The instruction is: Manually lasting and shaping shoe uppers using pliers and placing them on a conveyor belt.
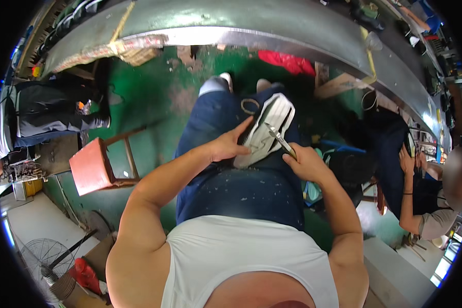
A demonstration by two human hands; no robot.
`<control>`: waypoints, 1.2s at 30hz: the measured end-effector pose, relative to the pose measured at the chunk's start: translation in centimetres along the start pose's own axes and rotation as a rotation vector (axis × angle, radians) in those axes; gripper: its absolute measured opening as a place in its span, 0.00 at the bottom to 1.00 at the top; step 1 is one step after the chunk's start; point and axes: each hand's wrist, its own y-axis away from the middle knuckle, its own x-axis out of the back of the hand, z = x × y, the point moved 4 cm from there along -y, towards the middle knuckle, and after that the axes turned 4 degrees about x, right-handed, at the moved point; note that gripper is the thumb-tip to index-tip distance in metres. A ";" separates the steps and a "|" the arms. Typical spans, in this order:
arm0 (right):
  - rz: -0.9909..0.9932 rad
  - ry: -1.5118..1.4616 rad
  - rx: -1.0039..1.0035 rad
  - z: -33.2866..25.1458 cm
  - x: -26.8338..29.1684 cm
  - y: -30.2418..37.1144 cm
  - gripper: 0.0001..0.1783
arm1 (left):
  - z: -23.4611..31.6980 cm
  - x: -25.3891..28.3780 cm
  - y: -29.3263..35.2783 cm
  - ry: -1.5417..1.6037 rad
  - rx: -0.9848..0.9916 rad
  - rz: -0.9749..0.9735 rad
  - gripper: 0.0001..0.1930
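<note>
A white shoe [266, 132] with dark trim lies sole-up on my lap, across my dark blue trousers [241, 185]. My left hand [230, 145] presses against the shoe's left side and steadies it. My right hand [304, 163] grips a slim metal tool [281, 140] whose tip rests on the white sole. A thin loop of cord [249, 106] lies on my thigh just beyond the shoe.
A red wooden stool [95, 167] stands on the green floor at my left. A long curved metal-edged workbench [251, 31] runs across the top. Another seated person [426, 200] works at the right. A fan [43, 259] and a red container [84, 274] sit lower left.
</note>
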 end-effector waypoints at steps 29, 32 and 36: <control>0.262 0.444 0.164 0.0 0.7 -4.2 0.15 | -1.6 -0.7 -3.3 -0.532 -0.245 0.581 0.24; 0.181 0.276 0.007 2.9 -0.9 -3.7 0.22 | 0.2 -0.9 -3.4 -0.709 -0.274 0.449 0.26; 0.162 0.166 0.035 5.4 -1.5 -2.7 0.13 | 0.6 -0.9 -4.4 -0.895 -0.262 0.288 0.29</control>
